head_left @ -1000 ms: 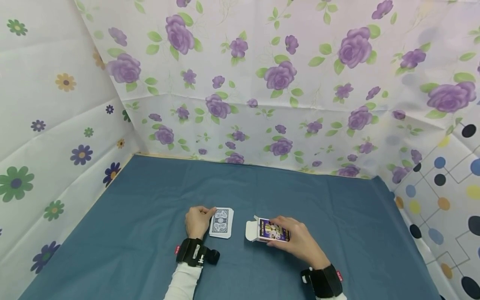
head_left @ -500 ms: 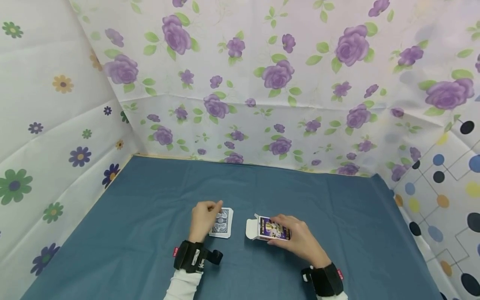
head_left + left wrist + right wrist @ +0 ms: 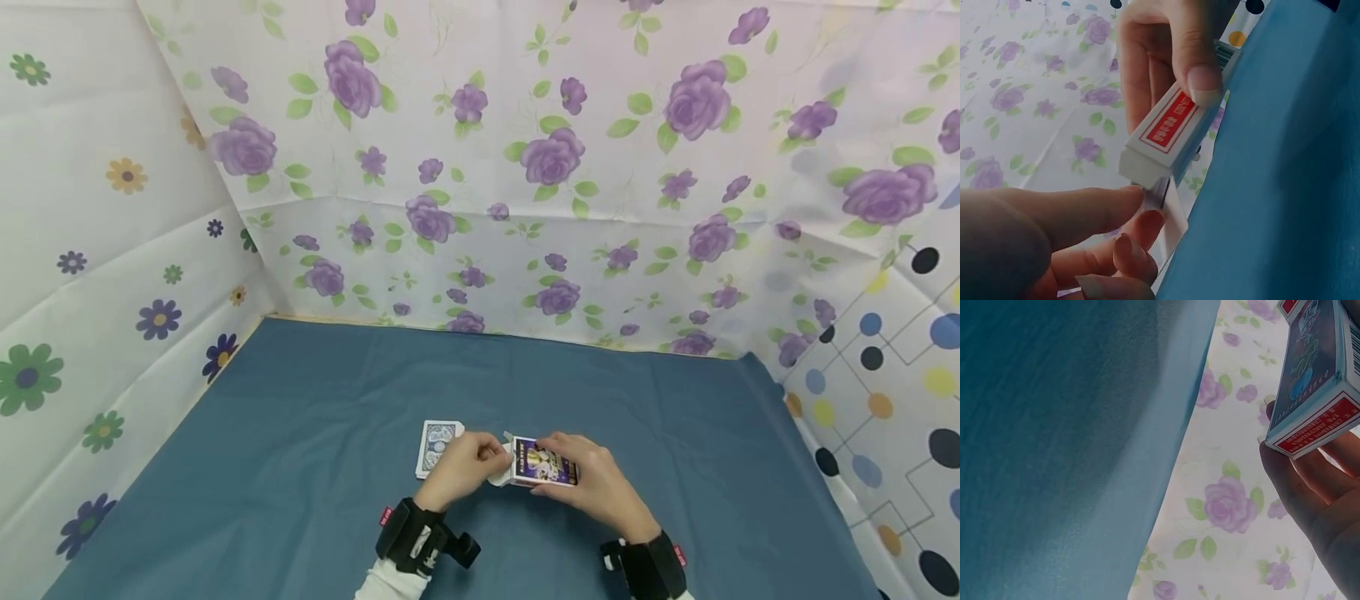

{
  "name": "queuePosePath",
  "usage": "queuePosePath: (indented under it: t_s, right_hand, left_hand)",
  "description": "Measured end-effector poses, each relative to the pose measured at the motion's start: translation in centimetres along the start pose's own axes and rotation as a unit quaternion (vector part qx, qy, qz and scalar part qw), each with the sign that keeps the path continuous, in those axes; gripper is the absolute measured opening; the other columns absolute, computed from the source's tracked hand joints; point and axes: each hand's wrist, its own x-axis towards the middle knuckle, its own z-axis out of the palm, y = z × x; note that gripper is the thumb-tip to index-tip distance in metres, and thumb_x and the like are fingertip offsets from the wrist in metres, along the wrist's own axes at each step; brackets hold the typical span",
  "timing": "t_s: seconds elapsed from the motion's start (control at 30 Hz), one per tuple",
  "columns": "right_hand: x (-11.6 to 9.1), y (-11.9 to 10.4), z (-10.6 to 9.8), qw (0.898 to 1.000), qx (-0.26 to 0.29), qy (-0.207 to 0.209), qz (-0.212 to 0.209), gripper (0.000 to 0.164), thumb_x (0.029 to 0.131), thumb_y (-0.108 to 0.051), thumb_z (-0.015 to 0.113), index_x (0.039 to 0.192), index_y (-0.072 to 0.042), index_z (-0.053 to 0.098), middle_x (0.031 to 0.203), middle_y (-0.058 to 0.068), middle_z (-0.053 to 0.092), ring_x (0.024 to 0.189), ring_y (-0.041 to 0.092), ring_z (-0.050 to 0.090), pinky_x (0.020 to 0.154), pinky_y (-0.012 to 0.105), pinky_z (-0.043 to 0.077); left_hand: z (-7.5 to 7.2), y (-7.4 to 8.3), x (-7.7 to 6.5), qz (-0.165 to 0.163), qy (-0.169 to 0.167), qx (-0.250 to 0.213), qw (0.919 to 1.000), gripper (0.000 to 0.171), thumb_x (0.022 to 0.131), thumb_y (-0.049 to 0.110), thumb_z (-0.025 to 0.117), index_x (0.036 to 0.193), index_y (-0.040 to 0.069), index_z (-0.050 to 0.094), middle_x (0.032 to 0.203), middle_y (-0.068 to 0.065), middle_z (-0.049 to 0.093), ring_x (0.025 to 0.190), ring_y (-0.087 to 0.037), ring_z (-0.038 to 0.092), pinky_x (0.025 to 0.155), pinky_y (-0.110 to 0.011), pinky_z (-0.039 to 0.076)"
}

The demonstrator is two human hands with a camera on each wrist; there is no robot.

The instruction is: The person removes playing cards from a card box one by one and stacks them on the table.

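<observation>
My right hand (image 3: 596,479) grips a small playing-card box (image 3: 545,463), its purple printed face up and its open end toward the left. A white flap (image 3: 1174,225) hangs from that end in the left wrist view. At the opening, my left hand (image 3: 465,467) pinches a thin dark edge of a playing card (image 3: 1158,192) between thumb and index finger. A stack of playing cards (image 3: 435,442), blue patterned backs up, lies behind and left of the left hand, which partly covers it. In the right wrist view my right fingers (image 3: 1297,487) support the box from below.
Blue cloth (image 3: 337,400) covers the table. A flower-printed curtain (image 3: 480,167) rises along the back edge, with patterned sheets at the left (image 3: 75,250) and right (image 3: 885,400). Both wrists wear black camera straps (image 3: 420,537).
My left hand has moved right, from the card stack to the box's open end. The right hand and the box have stayed nearly in place.
</observation>
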Motion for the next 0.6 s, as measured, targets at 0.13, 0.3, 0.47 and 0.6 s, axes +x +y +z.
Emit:
queuePosePath:
  t_s: [0.13,0.3,0.47,0.6]
  right_hand:
    - [-0.05,-0.09,-0.03,1.000,0.001,0.002,0.003,0.057,0.075,-0.045,0.079,0.125,-0.019,0.065,0.124,0.003,0.066,0.117,0.027,0.061,0.091,0.045,0.051]
    - [-0.15,-0.31,-0.01,1.000,0.010,0.008,-0.002,0.058,0.074,-0.043,0.080,0.125,-0.019,0.065,0.124,0.006,0.066,0.117,0.029,0.061,0.091,0.046,0.051]
    - [-0.10,-0.25,-0.02,1.000,0.015,0.016,-0.007,0.059,0.074,-0.043,0.080,0.126,-0.021,0.065,0.124,0.003,0.066,0.116,0.026,0.062,0.088,0.043,0.053]
    - [0.04,-0.07,-0.09,1.000,0.011,0.024,-0.009,0.059,0.072,-0.042,0.082,0.125,-0.021,0.066,0.122,0.001,0.067,0.115,0.025,0.062,0.088,0.043,0.053]
  left_hand:
    - [0.21,0.19,-0.08,-0.007,-0.010,-0.011,0.9999,0.019,0.092,0.020,0.066,0.083,0.003,0.067,0.061,0.002,0.052,0.051,-0.009,0.042,0.049,-0.022,0.033]
    - [0.26,0.21,-0.27,-0.018,-0.033,-0.029,0.9989,0.015,0.091,0.014,0.065,0.081,0.003,0.066,0.059,0.002,0.049,0.050,-0.010,0.040,0.049,-0.022,0.032]
    - [0.16,0.20,-0.15,-0.032,-0.053,-0.046,0.9970,0.015,0.088,0.010,0.065,0.077,0.001,0.068,0.059,0.003,0.053,0.050,-0.009,0.040,0.049,-0.022,0.032]
    - [0.18,0.06,0.19,-0.043,-0.060,-0.052,0.9959,0.018,0.088,0.008,0.064,0.072,0.002,0.069,0.059,-0.001,0.058,0.048,-0.009,0.036,0.048,-0.023,0.030]
